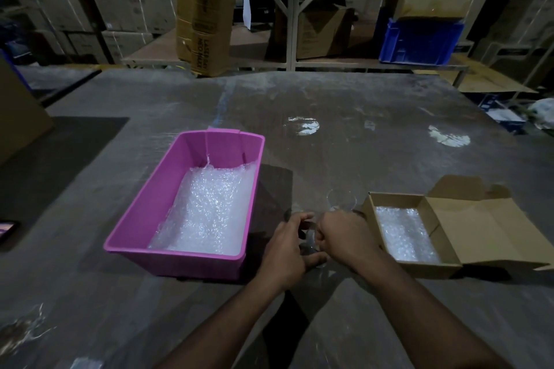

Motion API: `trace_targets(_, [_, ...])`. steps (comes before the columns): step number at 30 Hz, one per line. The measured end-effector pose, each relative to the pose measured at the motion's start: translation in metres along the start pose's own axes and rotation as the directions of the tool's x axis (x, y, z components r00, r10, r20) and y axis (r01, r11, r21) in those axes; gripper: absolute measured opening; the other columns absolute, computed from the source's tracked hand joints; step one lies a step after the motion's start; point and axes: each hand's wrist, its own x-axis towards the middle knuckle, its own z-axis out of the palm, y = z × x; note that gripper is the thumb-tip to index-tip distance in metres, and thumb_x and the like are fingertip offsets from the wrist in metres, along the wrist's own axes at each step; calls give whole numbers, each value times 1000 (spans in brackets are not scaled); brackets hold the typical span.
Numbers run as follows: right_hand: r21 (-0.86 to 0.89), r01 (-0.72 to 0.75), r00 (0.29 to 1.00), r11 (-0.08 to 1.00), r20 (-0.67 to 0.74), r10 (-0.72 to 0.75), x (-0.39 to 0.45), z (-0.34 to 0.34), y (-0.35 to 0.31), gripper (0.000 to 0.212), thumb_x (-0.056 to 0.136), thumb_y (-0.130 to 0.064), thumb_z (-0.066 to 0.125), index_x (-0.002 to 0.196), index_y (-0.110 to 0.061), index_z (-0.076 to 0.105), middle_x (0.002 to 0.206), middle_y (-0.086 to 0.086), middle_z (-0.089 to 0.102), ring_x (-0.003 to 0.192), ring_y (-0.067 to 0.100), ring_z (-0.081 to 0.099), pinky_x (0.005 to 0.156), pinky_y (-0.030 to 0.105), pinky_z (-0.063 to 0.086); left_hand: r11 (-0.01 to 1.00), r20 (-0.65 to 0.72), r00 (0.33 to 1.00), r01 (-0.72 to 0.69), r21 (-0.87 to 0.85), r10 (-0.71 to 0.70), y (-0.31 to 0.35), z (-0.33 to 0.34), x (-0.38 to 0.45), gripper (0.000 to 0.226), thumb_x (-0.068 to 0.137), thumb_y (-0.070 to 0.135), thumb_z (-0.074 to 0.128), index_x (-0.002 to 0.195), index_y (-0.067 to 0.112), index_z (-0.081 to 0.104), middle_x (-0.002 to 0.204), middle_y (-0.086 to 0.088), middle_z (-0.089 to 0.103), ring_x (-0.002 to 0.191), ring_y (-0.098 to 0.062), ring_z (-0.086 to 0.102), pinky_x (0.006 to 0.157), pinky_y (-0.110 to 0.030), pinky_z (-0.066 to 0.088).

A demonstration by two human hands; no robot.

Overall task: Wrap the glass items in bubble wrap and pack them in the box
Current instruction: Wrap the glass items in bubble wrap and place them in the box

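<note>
Two clear drinking glasses stand between the bins. My left hand (289, 252) is wrapped around the near glass (308, 244). My right hand (344, 237) grips the far glass (341, 200), whose rim shows above my fingers. A pink plastic tub (144, 213) to the left holds sheets of bubble wrap (207, 213). On the right, an open cardboard box (398, 198) has its lid folded back and is lined with more bubble wrap (404, 234).
All of it rests on a dusty grey table (329, 144). A phone (7, 231) lies at the left edge and a brown carton (21, 117) stands at far left. Behind the table are shelves, a tall carton (204, 9) and a blue crate (419, 42).
</note>
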Motion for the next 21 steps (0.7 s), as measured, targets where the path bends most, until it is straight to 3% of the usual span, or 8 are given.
trace_targets(5, [69, 9, 998, 998, 61, -13, -7, -7, 21, 38, 86, -10, 70, 115, -34, 75, 117, -6, 72, 103, 15, 68, 92, 34, 55, 1000, 8, 1000, 14, -10, -14, 1, 0, 0, 83, 69, 39, 93, 138, 39, 48, 132, 11, 56, 111, 2, 55, 83, 2, 36])
trace_targets(10, [91, 78, 996, 993, -54, -74, -6, 19, 33, 45, 74, -32, 78, 117, -41, 69, 117, -1, 64, 96, 15, 65, 85, 31, 54, 1000, 0, 1000, 24, 3, -24, 1, 0, 1, 82, 67, 36, 93, 137, 39, 49, 129, 11, 58, 108, 3, 56, 82, 3, 36])
trace_targets(13, [62, 149, 985, 987, -98, -142, -19, 19, 29, 37, 85, -7, 64, 114, -28, 75, 113, 12, 63, 102, 31, 58, 87, 44, 52, 1000, 10, 1000, 30, 6, -30, 0, 0, 2, 82, 66, 39, 93, 134, 43, 48, 128, 12, 59, 104, 11, 54, 80, 4, 37])
trace_targets(17, [16, 138, 985, 990, -104, -136, -16, 33, 34, 36, 77, -33, 75, 109, -44, 63, 107, -12, 63, 96, 11, 61, 82, 34, 55, 999, -4, 999, 33, 5, -33, 1, 0, 2, 82, 63, 39, 94, 133, 40, 51, 122, 12, 59, 103, 7, 57, 83, -3, 42])
trace_targets(19, [53, 139, 987, 989, -92, -134, -19, 32, 29, 29, 80, -35, 72, 106, -42, 63, 104, -15, 62, 95, 8, 60, 82, 33, 55, 1000, -11, 1000, 25, 8, -25, 1, 1, 2, 81, 64, 38, 95, 133, 37, 53, 120, 12, 59, 102, 6, 57, 85, -4, 42])
trace_targets(21, [-26, 181, 979, 983, -93, -183, -27, 23, 21, 18, 86, -31, 67, 103, -36, 68, 107, -13, 65, 101, 11, 55, 85, 36, 52, 1000, -18, 1000, 16, 17, -16, 2, 1, 1, 80, 64, 38, 94, 133, 36, 53, 121, 13, 59, 101, 7, 56, 86, -6, 43])
